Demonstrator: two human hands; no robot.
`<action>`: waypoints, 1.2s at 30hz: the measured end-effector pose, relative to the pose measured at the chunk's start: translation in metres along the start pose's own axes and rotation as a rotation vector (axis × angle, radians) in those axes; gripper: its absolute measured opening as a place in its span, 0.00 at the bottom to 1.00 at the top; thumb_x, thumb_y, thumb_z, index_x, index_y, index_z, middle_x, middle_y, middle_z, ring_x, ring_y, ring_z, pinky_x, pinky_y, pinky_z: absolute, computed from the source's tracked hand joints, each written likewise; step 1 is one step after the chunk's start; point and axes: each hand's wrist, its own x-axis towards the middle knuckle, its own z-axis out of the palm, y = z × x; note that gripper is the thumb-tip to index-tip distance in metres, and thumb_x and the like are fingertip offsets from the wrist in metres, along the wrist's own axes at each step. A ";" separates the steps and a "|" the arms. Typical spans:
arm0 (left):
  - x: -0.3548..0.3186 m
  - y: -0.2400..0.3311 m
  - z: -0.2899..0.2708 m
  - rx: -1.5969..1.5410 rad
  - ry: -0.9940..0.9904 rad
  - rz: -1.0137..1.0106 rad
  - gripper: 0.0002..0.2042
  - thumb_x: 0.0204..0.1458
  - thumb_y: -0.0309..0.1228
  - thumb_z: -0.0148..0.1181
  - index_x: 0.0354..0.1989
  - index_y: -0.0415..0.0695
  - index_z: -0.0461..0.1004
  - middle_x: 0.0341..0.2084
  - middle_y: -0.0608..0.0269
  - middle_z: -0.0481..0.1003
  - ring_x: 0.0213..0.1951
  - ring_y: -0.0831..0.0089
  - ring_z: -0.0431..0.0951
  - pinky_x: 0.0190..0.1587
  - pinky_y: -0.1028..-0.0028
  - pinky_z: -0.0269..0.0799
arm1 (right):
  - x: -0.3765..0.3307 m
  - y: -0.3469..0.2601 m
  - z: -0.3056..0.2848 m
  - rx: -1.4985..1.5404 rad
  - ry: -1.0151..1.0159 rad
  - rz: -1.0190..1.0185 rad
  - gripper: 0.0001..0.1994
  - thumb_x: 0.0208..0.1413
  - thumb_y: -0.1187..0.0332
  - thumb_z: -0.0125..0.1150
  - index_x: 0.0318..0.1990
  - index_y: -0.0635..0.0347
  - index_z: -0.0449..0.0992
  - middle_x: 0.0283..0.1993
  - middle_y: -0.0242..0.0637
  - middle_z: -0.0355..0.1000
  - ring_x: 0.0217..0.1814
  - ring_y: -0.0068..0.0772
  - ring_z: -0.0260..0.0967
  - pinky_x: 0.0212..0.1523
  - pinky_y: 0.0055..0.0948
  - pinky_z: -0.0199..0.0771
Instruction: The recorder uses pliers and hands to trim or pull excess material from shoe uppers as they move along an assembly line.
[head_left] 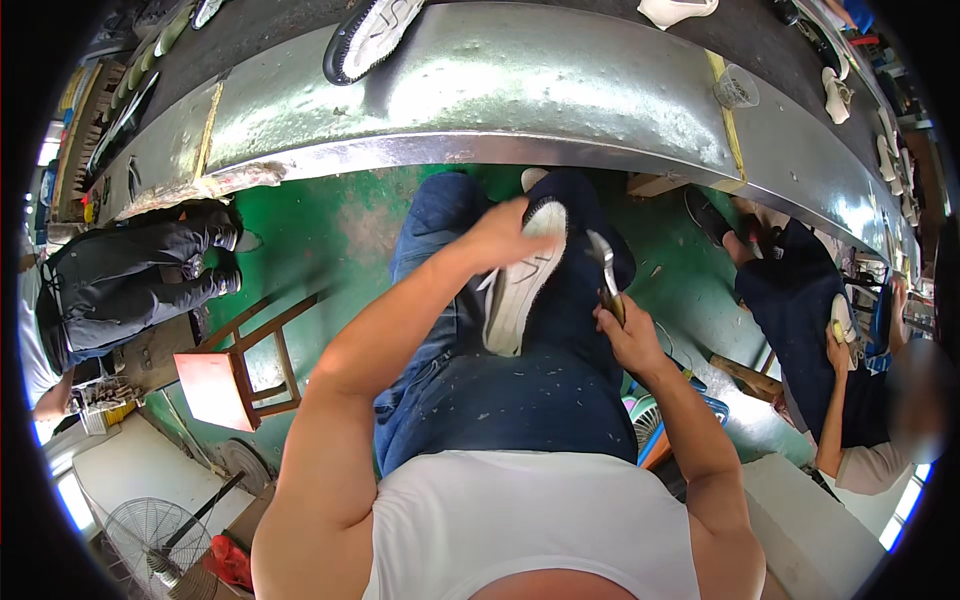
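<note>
A pale shoe (515,305) lies sole-up across my lap, its toe pointing toward the bench. My left hand (500,238) is closed around the toe end, with one slightly blurred digit across the sole. The fingers on the far side are partly hidden. To the right of the shoe and apart from it, my right hand (632,335) grips a pair of pincers (605,268) by the handle. Their curved metal head points up toward the bench.
A metal-edged bench (470,95) runs ahead, bearing a black-and-white shoe (372,40) and a clear cup (736,88). A wooden stool (225,385) and fan (155,540) stand left. A co-worker (800,310) sits right holding a shoe; another person's legs (140,285) show left.
</note>
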 end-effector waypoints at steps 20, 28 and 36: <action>-0.032 -0.086 0.080 -0.380 0.568 0.102 0.20 0.67 0.41 0.48 0.57 0.38 0.73 0.50 0.49 0.77 0.53 0.61 0.77 0.57 0.67 0.71 | 0.059 -0.134 -0.038 -0.415 -0.695 0.205 0.13 0.60 0.62 0.56 0.36 0.67 0.71 0.29 0.44 0.75 0.30 0.37 0.74 0.33 0.37 0.74; -0.037 -0.085 0.073 -1.194 0.127 -0.035 0.33 0.67 0.48 0.46 0.74 0.44 0.46 0.66 0.62 0.61 0.66 0.70 0.60 0.67 0.68 0.56 | 0.040 -0.067 0.033 -0.391 -0.229 -0.142 0.14 0.60 0.61 0.58 0.38 0.66 0.73 0.34 0.56 0.75 0.39 0.62 0.73 0.40 0.48 0.72; -0.040 -0.077 0.081 -1.095 0.229 -0.025 0.33 0.65 0.39 0.55 0.74 0.43 0.48 0.62 0.60 0.67 0.61 0.70 0.67 0.63 0.70 0.63 | 0.046 -0.076 0.000 0.173 -0.566 0.308 0.15 0.64 0.68 0.57 0.51 0.71 0.72 0.44 0.41 0.74 0.42 0.29 0.75 0.32 0.28 0.84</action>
